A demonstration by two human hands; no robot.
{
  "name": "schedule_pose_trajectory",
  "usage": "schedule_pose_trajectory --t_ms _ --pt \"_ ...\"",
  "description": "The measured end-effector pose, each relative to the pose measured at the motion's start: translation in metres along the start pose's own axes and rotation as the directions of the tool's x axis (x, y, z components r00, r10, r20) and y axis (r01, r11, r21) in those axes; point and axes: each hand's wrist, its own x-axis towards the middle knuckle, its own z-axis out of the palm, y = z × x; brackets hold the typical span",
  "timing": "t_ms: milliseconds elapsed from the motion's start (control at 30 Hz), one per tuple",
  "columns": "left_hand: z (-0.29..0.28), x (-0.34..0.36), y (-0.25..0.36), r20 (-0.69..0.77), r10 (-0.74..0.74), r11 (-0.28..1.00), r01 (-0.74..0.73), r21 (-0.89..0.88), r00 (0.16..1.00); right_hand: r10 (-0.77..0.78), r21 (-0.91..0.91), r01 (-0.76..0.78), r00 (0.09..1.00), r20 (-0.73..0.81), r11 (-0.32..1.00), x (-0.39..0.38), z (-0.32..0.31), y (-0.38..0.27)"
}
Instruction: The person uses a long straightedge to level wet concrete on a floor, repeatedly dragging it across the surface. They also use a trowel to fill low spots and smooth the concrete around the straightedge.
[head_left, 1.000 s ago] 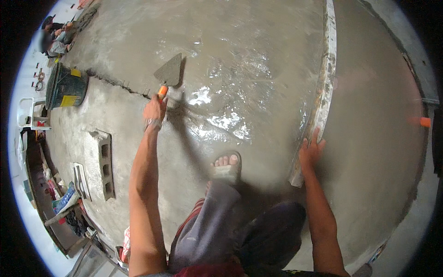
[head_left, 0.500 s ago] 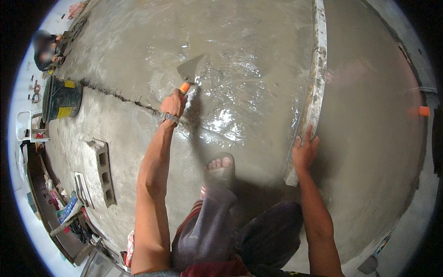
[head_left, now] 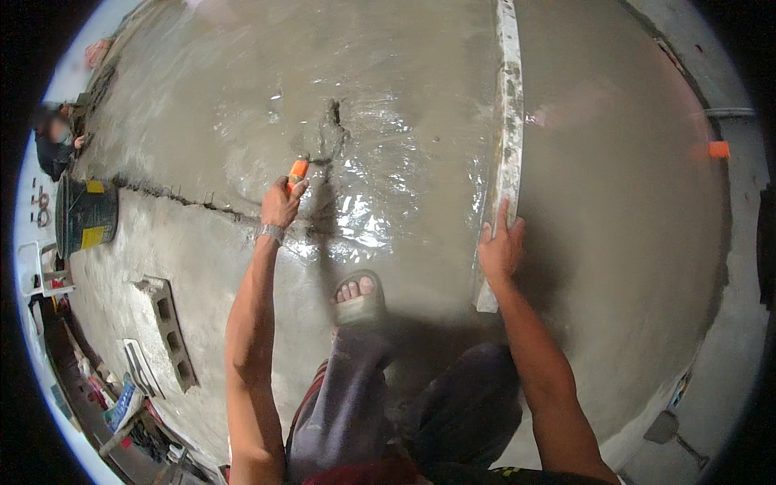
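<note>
My left hand (head_left: pixel 280 205), with a watch at its wrist, is closed round the orange handle of a trowel (head_left: pixel 298 171). The trowel is over wet grey cement (head_left: pixel 404 97), its blade hard to make out against a dark, rough mark there. To the right, a long pale straightedge (head_left: pixel 509 113), smeared with cement, lies on the surface and runs away from me. My right hand (head_left: pixel 501 249) grips it close to its near end, thumb on the left side and one finger stretched along the top.
My sandalled foot (head_left: pixel 357 295) stands between my hands. On the left are a hollow concrete block (head_left: pixel 167 331), a dark bucket (head_left: pixel 85 214) with yellow patches, and a ragged cement edge (head_left: pixel 182 196). Another person (head_left: pixel 56 149) is low down at the far left. An orange block (head_left: pixel 719 149) is far right.
The trowel blade, seen broad and flat before, no longer shows its face, and a dark rough mark appears in the cement there. The whole view has shifted; my right hand still grips the straightedge.
</note>
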Motion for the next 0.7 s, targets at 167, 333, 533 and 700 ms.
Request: schedule_pose_trajectory --t_ms 167,333,533,700 --pt "0.002 -0.011 0.043 0.006 0.105 0.992 -0.104 -0.075 0.994 -0.032 0.022 0.032 0.999 -0.018 0.999 0.0 0.0 0.004" --pt "0.023 -0.021 0.147 0.064 0.294 0.956 -0.294 -0.009 0.954 -0.029 0.027 0.03 0.999 -0.042 0.999 0.0 -0.001 0.001" --pt "0.072 -0.023 0.25 0.2 0.35 0.926 -0.371 0.076 0.915 -0.015 0.026 0.016 0.999 -0.037 1.0 -0.001 -0.002 -0.003" --pt "0.091 -0.041 0.259 0.107 0.465 0.872 -0.476 0.116 0.879 -0.01 0.027 0.011 0.999 -0.053 1.0 -0.003 -0.002 -0.003"
